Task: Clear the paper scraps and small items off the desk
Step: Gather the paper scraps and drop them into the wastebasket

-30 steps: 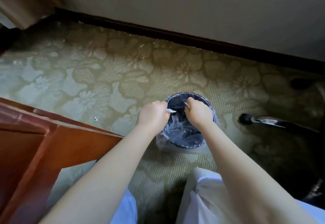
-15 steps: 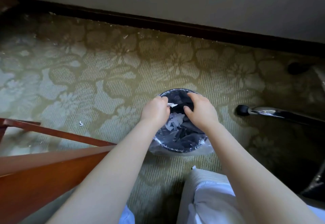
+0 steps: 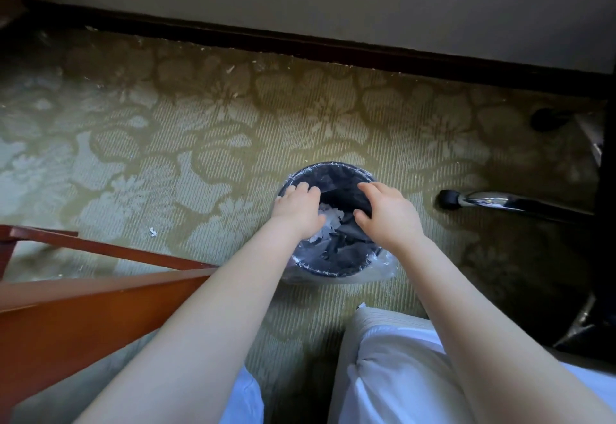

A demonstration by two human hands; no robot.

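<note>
Head view looks down on white paper scraps [image 3: 328,222] lying inside the dark lined bin [image 3: 336,270] on the patterned carpet [image 3: 206,143]. Your left hand [image 3: 298,210] and right hand [image 3: 388,213] hover over its mouth, fingers spread loose, holding nothing. One stray scrap [image 3: 153,231] lies near the desk edge [image 3: 100,293].

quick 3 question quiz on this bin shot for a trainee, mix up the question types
1. True or false: both hands are over the waste bin.
2. What lies on the carpet to the left of the bin? A) a pen B) a small white scrap C) a cup
3. Fill in: the bin is lined with a clear plastic ____.

Key
1. True: the left hand and right hand are both open above it, with paper scraps inside.
2. B, the small white scrap.
3. bag
</note>
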